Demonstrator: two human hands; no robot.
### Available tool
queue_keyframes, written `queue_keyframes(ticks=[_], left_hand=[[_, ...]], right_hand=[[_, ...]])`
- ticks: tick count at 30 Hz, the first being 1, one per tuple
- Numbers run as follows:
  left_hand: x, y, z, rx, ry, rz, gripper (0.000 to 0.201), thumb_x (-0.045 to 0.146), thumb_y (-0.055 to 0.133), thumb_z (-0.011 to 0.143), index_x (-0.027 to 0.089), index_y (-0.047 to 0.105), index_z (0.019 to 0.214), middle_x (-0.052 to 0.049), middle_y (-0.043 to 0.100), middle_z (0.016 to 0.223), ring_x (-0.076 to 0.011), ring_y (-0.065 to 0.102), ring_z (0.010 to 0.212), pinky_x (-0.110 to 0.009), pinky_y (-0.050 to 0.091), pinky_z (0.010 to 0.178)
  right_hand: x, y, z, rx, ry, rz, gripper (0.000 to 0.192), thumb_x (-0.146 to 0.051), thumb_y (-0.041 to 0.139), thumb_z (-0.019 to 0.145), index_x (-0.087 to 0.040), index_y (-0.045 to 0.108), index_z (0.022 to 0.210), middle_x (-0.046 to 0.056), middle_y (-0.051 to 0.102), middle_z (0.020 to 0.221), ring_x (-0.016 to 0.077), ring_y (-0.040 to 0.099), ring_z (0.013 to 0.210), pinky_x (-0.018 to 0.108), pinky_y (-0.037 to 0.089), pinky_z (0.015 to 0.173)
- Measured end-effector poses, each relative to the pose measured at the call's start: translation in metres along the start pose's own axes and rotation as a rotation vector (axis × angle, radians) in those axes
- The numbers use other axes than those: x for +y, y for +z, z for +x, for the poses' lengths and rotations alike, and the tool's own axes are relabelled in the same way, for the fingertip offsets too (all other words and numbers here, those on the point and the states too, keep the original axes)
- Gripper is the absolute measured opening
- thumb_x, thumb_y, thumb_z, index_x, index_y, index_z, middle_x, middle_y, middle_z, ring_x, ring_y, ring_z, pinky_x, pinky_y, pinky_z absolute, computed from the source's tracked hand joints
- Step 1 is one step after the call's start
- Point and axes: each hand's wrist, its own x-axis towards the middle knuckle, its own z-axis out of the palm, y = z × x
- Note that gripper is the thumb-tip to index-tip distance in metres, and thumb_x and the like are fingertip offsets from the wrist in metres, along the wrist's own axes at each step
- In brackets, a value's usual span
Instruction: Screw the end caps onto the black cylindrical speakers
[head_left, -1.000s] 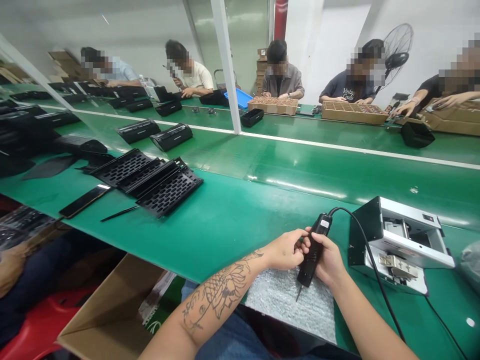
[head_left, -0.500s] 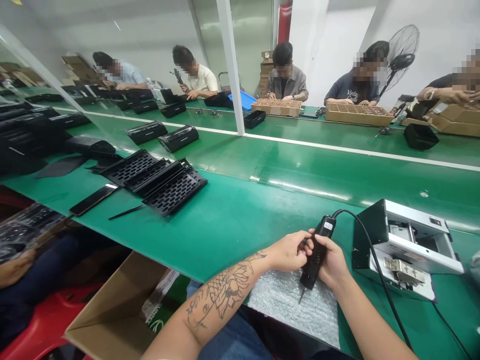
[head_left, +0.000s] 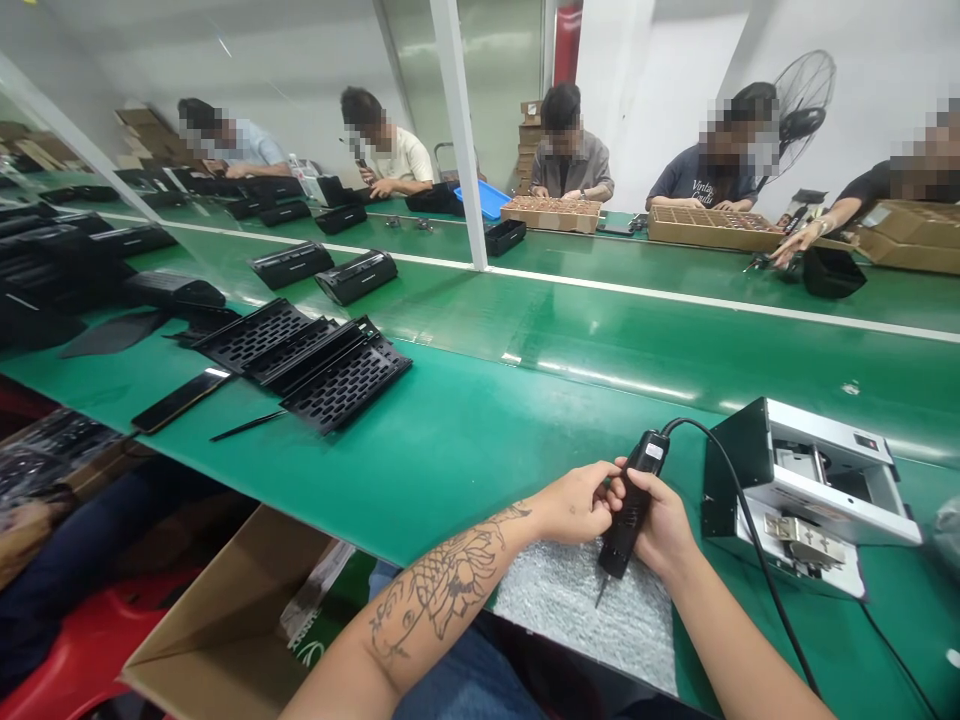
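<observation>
A black electric screwdriver [head_left: 628, 520] is held tilted in front of me, its thin bit pointing down over a silvery padded sheet [head_left: 592, 620] at the table's near edge. My right hand [head_left: 666, 528] is wrapped round the tool's body from the right, thumb across its front. From the left, my left hand [head_left: 581, 505] has its fingers curled and pressed against the screwdriver's side. A black cable [head_left: 739, 480] loops from the top of the tool, down past my right forearm.
A white and black screw feeder machine [head_left: 810, 500] stands at right. Perforated black panels [head_left: 345, 385], a phone [head_left: 180, 400] and a thin black stick [head_left: 247, 426] lie at left. A cardboard box [head_left: 217, 610] is below the table edge. Co-workers sit across the green conveyor belt [head_left: 570, 320].
My hands and the screwdriver stay nearly still. At far right, a co-worker has stretched an arm down to small parts beside a black tray. The view has shifted very slightly.
</observation>
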Motion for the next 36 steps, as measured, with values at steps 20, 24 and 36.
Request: queue_keyframes(ticks=[20, 24, 36], left_hand=[[-0.0031, -0.0001, 0.0011, -0.004, 0.015, 0.022, 0.047, 0.004, 0.059, 0.074, 0.018, 0.062, 0.118, -0.002, 0.071, 0.101, -0.0145, 0.067, 0.088, -0.026, 0.056, 0.085], [-0.0017, -0.0004, 0.0004, -0.002, 0.017, 0.024, 0.046, 0.004, 0.059, 0.074, 0.018, 0.062, 0.118, -0.002, 0.071, 0.101, -0.0145, 0.067, 0.088, -0.026, 0.057, 0.085], [0.0034, -0.0014, -0.0008, 0.004, 0.015, 0.034, 0.044, 0.004, 0.059, 0.074, 0.018, 0.063, 0.116, -0.002, 0.071, 0.1, -0.0149, 0.068, 0.088, -0.026, 0.056, 0.085]], right_hand=[[0.0004, 0.0009, 0.0006, 0.001, -0.016, 0.001, 0.034, -0.034, 0.091, 0.073, -0.025, 0.069, 0.098, -0.005, 0.063, 0.065, 0.0172, 0.06, 0.058, 0.034, 0.056, 0.061], [0.0002, 0.0004, 0.0006, 0.01, -0.015, -0.005, 0.034, -0.034, 0.091, 0.072, -0.024, 0.071, 0.098, -0.004, 0.063, 0.066, 0.0175, 0.06, 0.059, 0.034, 0.055, 0.062], [-0.0006, 0.0013, -0.0001, 0.016, -0.012, -0.023, 0.035, -0.036, 0.093, 0.071, -0.023, 0.072, 0.097, -0.003, 0.063, 0.065, 0.0159, 0.059, 0.06, 0.031, 0.055, 0.063]])
